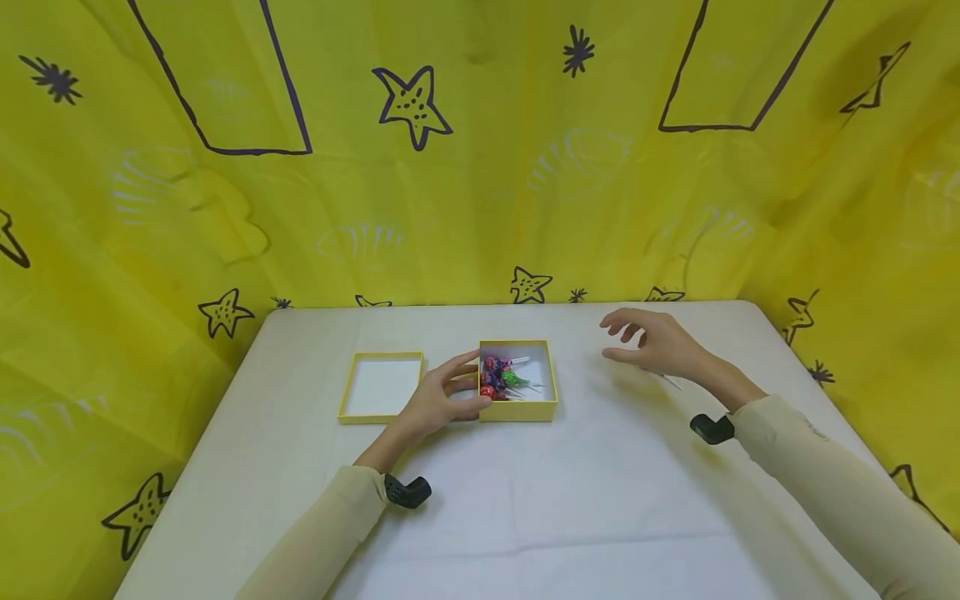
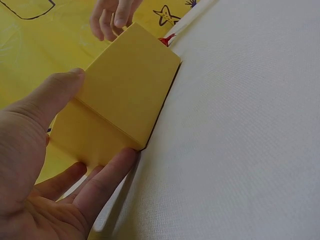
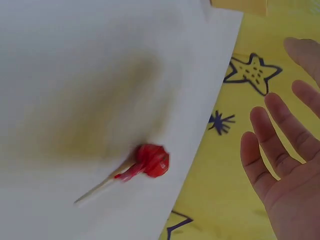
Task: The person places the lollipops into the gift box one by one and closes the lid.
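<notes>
A yellow box (image 1: pixel 519 412) with a white inside stands on the table, with several wrapped lollipops (image 1: pixel 514 378) in red, purple and green lying mostly in its left part. My left hand (image 1: pixel 442 397) holds the box at its left side, thumb at the front corner; the left wrist view shows thumb and fingers spread over two yellow walls of the box (image 2: pixel 130 80). To the right of the box, my right hand (image 1: pixel 654 342) hovers with loosely bent fingers and nothing in them. A red lollipop (image 3: pixel 153 160) lies on the table near it; the head view shows only its white stick (image 1: pixel 672 382).
Left of the box lies its shallow yellow-rimmed lid (image 1: pixel 382 355), white inside facing up. The table (image 1: pixel 525 500) has a white cloth with creases. A yellow patterned curtain (image 1: pixel 480 192) hangs behind and along both sides.
</notes>
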